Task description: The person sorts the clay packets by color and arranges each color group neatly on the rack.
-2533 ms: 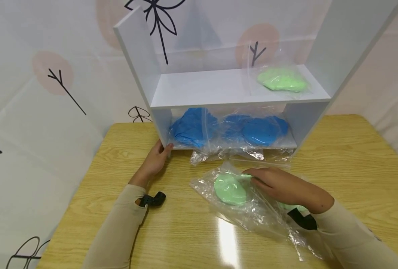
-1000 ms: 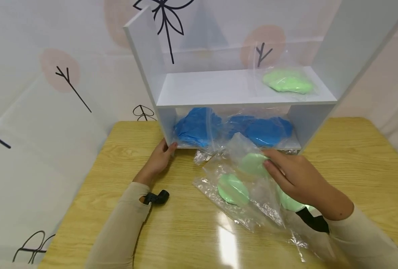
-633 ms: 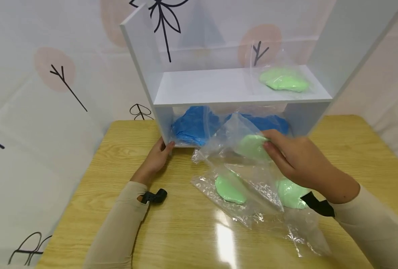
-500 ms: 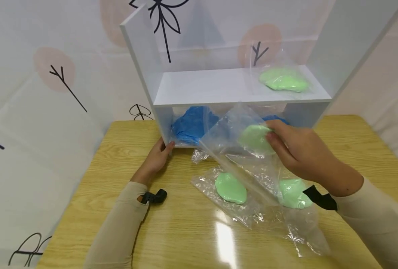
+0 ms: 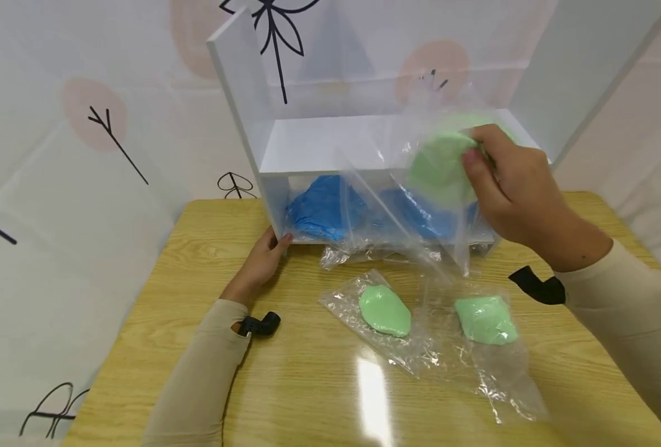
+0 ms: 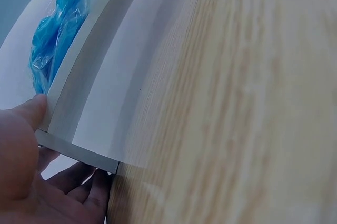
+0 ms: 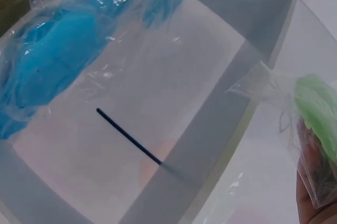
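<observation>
My right hand (image 5: 523, 189) pinches a clear plastic bag with a flat pale green lump (image 5: 438, 166) in it, thumb on the near side. The bag hangs raised before the middle board of a white shelf (image 5: 319, 146), overlapping the lower blue contents in the head view. In the right wrist view, the bagged green lump (image 7: 316, 108) shows at the right edge, fingers behind it. My left hand (image 5: 260, 264) grips the shelf's lower left corner. In the left wrist view, its thumb (image 6: 32, 109) lies at the front edge and its fingers wrap the side panel's foot.
Two more bagged green lumps, a left one (image 5: 385, 310) and a right one (image 5: 486, 320), lie on the wooden table (image 5: 286, 372). Bags with blue contents (image 5: 325, 208) fill the lower shelf. Another green bag (image 5: 470, 119) sits at the upper shelf's right, partly hidden.
My right hand has lifted one green bag off the tabletop bags, up past the lower shelf to the upper board's level. My left hand keeps its grip on the shelf corner.
</observation>
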The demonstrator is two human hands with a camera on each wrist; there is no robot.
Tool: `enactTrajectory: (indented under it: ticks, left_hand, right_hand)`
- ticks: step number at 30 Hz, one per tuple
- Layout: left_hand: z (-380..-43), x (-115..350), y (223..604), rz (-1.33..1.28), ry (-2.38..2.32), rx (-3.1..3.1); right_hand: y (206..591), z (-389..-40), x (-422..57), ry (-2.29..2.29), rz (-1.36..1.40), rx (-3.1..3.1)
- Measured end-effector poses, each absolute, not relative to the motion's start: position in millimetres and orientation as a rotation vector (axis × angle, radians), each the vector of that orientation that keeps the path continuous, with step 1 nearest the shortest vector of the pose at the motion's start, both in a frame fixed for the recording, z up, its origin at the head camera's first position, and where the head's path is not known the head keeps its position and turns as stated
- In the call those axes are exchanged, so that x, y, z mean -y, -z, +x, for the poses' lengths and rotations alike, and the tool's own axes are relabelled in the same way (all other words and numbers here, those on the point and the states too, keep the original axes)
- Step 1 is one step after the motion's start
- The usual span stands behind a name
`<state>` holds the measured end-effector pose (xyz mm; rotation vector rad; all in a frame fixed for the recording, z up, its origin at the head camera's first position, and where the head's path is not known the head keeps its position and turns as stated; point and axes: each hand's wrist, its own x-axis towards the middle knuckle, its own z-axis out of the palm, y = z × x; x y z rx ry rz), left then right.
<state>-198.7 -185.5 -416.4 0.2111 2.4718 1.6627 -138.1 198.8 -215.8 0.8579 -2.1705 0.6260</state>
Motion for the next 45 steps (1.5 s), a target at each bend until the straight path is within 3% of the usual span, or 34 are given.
enactTrajectory:
  ticks: [16,36,45]
  left_hand:
    - [-200,183,418,0.213,-1.653,-2.492]
    - [-200,182,421,0.269,-1.668,-2.521]
    - [-194,175,406,0.281,-1.705,-2.478]
  right_hand:
    - [196,-176,-193,-1.164,0.6,2.331]
    - [183,-224,-164,-1.776,0.468,2.316]
    - [180,-235,-161,-1.606,0.278,2.62]
